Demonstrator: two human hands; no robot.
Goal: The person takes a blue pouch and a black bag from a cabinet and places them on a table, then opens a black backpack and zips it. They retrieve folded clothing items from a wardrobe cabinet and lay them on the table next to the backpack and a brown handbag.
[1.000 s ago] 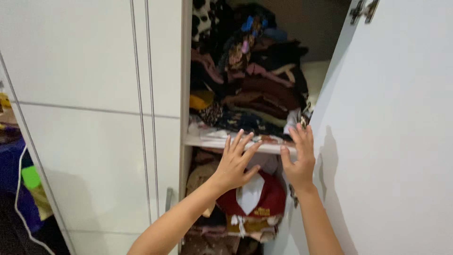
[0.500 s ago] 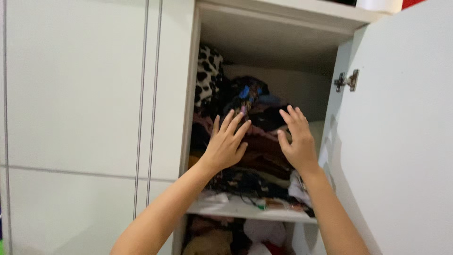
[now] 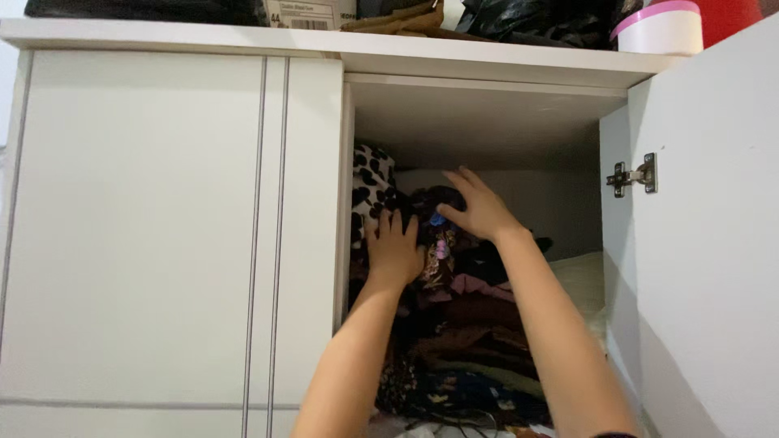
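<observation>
Both hands are up inside the open compartment of a white wardrobe (image 3: 170, 227), pressed against the top of a tall heap of folded clothes (image 3: 466, 332). The left hand (image 3: 395, 247) lies flat against the front of the heap, its fingers (image 3: 388, 224) straight, close together and pointing upward; they grip nothing and only rest on the fabric. Just above and to the left of these fingers stands a soft white cloth with black blotches (image 3: 369, 182), wedged against the compartment's side wall. The right hand (image 3: 479, 209) sits higher, on the crest of the heap, with its fingers (image 3: 451, 180) spread wide and curved down over a dark bundle (image 3: 426, 203). Whether they pinch that bundle or merely cover it cannot be told. Between the two hands, right under the right thumb, a small blue patch (image 3: 437, 220) shows on a patterned piece.

Below the fingers the heap is layered: a dusty pink fold (image 3: 479, 284), then brown and maroon layers, then dark printed fabric with pale flecks near the bottom. All look limp and matte, with rounded folded edges. To the right of the right forearm a pale cream stack (image 3: 583, 280) lies lower on the same shelf.

The wardrobe door (image 3: 714, 268) stands open to the right, smooth and white, with a metal hinge (image 3: 635, 174) on its inner face. On the wardrobe's top, well above the fingers, sit a round white box with a pink rim (image 3: 659, 31), black plastic bags (image 3: 535, 16) and a cardboard box (image 3: 310, 12).
</observation>
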